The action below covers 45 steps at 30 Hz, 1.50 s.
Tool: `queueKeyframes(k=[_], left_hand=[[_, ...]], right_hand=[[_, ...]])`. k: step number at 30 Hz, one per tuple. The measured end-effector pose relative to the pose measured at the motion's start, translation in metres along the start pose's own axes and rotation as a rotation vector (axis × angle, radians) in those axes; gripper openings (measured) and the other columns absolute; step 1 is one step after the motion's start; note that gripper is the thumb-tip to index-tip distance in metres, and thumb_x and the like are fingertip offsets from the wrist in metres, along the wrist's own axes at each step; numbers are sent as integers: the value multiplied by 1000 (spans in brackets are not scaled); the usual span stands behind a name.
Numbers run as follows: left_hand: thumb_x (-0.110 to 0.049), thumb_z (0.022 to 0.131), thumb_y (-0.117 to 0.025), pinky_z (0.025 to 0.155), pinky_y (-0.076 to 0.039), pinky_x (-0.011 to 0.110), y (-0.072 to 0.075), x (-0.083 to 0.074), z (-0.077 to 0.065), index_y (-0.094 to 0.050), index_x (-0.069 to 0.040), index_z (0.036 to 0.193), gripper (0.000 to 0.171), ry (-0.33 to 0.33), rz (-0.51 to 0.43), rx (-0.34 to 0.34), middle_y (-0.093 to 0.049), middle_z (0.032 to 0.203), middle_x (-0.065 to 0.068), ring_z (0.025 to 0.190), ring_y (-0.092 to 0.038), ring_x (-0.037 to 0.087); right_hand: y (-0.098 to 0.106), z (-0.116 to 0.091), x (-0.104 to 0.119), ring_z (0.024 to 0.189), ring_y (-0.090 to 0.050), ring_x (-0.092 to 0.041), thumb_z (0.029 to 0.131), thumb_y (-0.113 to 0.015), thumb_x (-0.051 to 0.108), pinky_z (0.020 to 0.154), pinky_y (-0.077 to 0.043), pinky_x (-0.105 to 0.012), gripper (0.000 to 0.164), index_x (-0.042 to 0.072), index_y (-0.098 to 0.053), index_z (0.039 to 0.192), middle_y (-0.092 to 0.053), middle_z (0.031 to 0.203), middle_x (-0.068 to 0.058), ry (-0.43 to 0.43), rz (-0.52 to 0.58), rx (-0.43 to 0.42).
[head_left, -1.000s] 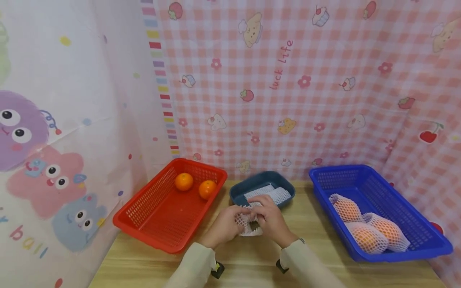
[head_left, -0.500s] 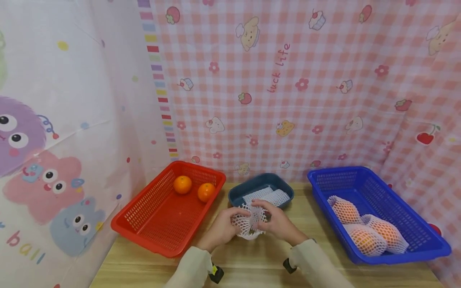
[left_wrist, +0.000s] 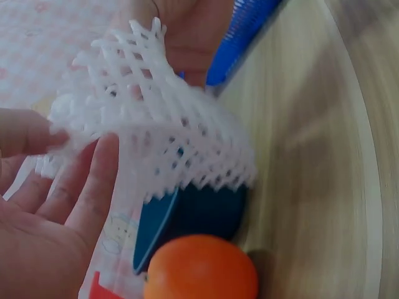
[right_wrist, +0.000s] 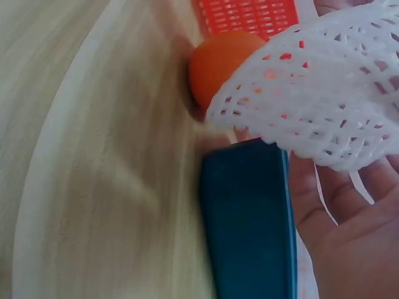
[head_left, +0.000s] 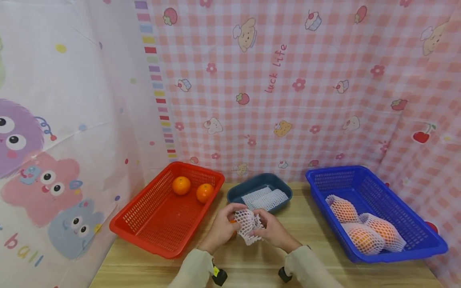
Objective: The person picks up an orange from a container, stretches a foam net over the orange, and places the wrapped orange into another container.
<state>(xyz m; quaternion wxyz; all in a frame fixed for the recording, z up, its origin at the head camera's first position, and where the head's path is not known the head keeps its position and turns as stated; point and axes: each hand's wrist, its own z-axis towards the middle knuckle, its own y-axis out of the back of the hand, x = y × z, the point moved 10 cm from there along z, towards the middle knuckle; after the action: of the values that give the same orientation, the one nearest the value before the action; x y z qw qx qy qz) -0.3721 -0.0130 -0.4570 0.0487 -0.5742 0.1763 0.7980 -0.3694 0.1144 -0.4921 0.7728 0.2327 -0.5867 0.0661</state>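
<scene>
A white foam fruit net (head_left: 247, 225) is stretched between both hands above the table. My left hand (head_left: 221, 227) pinches one side of it between thumb and fingers, while my right hand (head_left: 276, 231) holds the opposite side. In the left wrist view the net (left_wrist: 168, 118) hangs with its wide, ragged mouth downward. Just below stands an orange (left_wrist: 202, 268), outside the net and resting on the wood. From the right wrist, this orange (right_wrist: 218, 65) is partly covered by the net's edge. Only a sliver of it shows in the head view, by the left fingers.
At left, a red basket (head_left: 169, 254) holds two oranges (head_left: 181, 185). Behind the hands, a dark teal tray (head_left: 234, 195) contains flat foam nets (head_left: 268, 199). The blue basket (head_left: 417, 256) at right has several net-wrapped oranges (head_left: 363, 239). Curtains hang behind.
The net has been turned and spread between the hands, its shape changing from bunched to drawn out. The orange now peeks out beside the left fingers. The head view has shifted slightly.
</scene>
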Motion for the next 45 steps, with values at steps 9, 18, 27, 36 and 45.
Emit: queueKeyframes(k=[9, 18, 27, 36, 45], left_hand=[[-11, 91, -67, 92, -48, 42, 25, 21, -8, -61, -7, 123, 33, 8, 28, -189, -62, 117, 13, 105, -57, 33], [-3, 80, -75, 99, -39, 52, 44, 62, -10, -62, -7, 125, 48, 117, 398, -290, -55, 128, 15, 116, -50, 36], [-16, 70, -88, 97, -42, 52, 34, 94, -9, -48, -2, 138, 80, 253, 425, -122, -51, 134, 16, 112, -51, 34], [-20, 66, -90, 95, -46, 48, 47, 63, -2, -47, -3, 136, 84, 265, 413, -315, -56, 124, 14, 106, -55, 31], [-28, 68, -90, 95, -44, 48, 52, 20, 5, -48, -13, 138, 83, 192, 325, -367, -50, 126, 10, 110, -51, 29]], right_hand=[[16, -2, -17, 126, -46, -40, 76, -82, 4, 102, -34, -60, 49, 3, -59, 120, -57, 129, -18, -86, -116, -180], [21, -6, -25, 116, -52, -38, 73, -85, 8, 98, -38, -60, 50, 9, -61, 116, -58, 128, -14, -149, -165, -239], [21, -10, -23, 101, -54, -31, 74, -83, 3, 87, -44, -49, 50, 6, -60, 118, -59, 121, -15, -185, -182, -267], [24, -8, -30, 91, -51, -24, 75, -84, 12, 77, -43, -35, 52, 10, -58, 119, -61, 115, -7, -190, -180, -253], [23, -7, -33, 97, -52, -23, 76, -84, 14, 84, -43, -40, 51, 11, -58, 120, -60, 122, -4, -225, -202, -255]])
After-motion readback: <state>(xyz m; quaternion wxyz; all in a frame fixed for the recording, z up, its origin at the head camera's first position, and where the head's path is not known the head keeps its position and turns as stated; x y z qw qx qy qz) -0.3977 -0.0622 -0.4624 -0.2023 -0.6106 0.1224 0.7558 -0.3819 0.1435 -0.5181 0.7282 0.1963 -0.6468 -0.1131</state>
